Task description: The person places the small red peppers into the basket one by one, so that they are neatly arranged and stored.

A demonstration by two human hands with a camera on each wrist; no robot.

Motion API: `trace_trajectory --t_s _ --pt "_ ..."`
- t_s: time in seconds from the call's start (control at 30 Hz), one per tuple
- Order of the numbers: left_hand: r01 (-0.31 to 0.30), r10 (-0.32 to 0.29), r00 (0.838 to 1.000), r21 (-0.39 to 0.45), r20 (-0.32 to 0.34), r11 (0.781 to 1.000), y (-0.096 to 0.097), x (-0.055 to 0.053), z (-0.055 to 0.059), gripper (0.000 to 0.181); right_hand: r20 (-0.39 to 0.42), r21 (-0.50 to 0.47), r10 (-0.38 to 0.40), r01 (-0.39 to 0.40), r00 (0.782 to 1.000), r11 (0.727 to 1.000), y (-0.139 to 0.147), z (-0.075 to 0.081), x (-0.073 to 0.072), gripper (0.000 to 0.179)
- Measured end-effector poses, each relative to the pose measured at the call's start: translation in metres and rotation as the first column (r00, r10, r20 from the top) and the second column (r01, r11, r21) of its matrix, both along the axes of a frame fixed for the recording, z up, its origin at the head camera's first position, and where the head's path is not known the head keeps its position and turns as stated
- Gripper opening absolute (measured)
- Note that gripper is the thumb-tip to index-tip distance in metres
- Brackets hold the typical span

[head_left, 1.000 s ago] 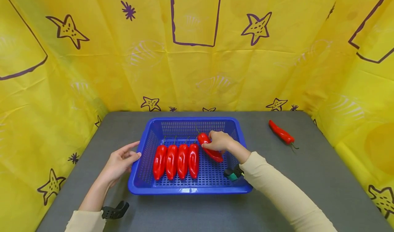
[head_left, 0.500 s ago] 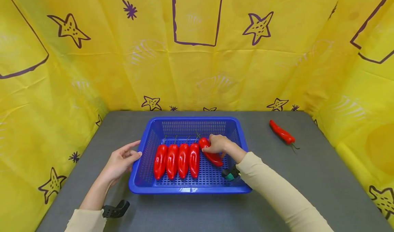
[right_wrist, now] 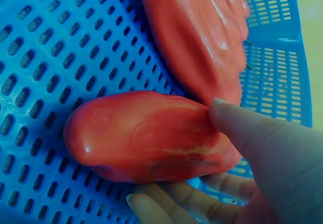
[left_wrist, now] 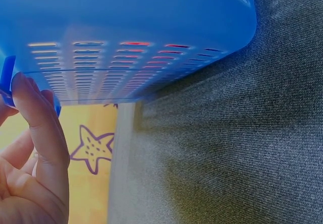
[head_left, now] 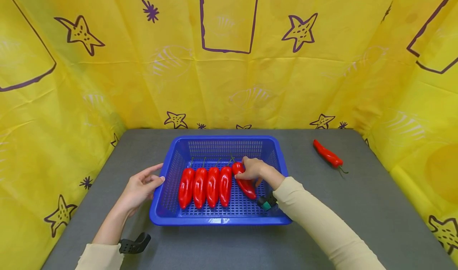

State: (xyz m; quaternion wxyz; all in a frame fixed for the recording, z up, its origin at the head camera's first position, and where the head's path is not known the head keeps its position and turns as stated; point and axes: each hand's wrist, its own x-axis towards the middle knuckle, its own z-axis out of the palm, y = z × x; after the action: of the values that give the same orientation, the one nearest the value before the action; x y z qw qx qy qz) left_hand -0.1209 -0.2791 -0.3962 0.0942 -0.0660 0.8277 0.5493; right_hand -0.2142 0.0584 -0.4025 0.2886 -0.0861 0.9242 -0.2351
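Observation:
A blue perforated basket (head_left: 222, 221) stands on the grey table. My left hand (head_left: 140, 188) grips its left rim, thumb on top and fingers beneath; in the left wrist view the fingers (left_wrist: 38, 118) pinch that rim. Inside the basket my right hand (head_left: 255, 169) holds a red chili pepper (head_left: 247, 187) between thumb and fingers, tilted, its tip toward the front right. The right wrist view shows this pepper (right_wrist: 146, 138) close over the slotted floor, with the thumb on its upper side. Several more red peppers (head_left: 212, 188) lie side by side to its left, stems toward the back.
Another red pepper (head_left: 327, 154) lies on the table (head_left: 372, 206) right of the basket, stem toward the front right. A yellow cloth (head_left: 222, 91) with starfish drawings hangs behind the table and along both sides.
The pepper in my right hand has come down and a little nearer the front, turning closer to parallel with the row. My left hand has stayed on the rim.

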Motion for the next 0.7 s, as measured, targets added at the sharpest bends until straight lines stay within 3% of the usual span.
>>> trace_trajectory --t_s 0.27,0.7 --pt "-0.005 0.005 1.000 0.005 0.004 1.000 0.000 0.000 -0.001 0.061 0.035 -0.045 0.000 0.002 0.999 0.999 0.005 0.001 -0.002 0.059" --pt "-0.004 0.004 1.000 0.014 0.010 1.000 0.000 0.000 -0.002 0.062 0.072 -0.173 0.110 -0.096 0.991 0.980 0.019 0.000 -0.010 0.054"
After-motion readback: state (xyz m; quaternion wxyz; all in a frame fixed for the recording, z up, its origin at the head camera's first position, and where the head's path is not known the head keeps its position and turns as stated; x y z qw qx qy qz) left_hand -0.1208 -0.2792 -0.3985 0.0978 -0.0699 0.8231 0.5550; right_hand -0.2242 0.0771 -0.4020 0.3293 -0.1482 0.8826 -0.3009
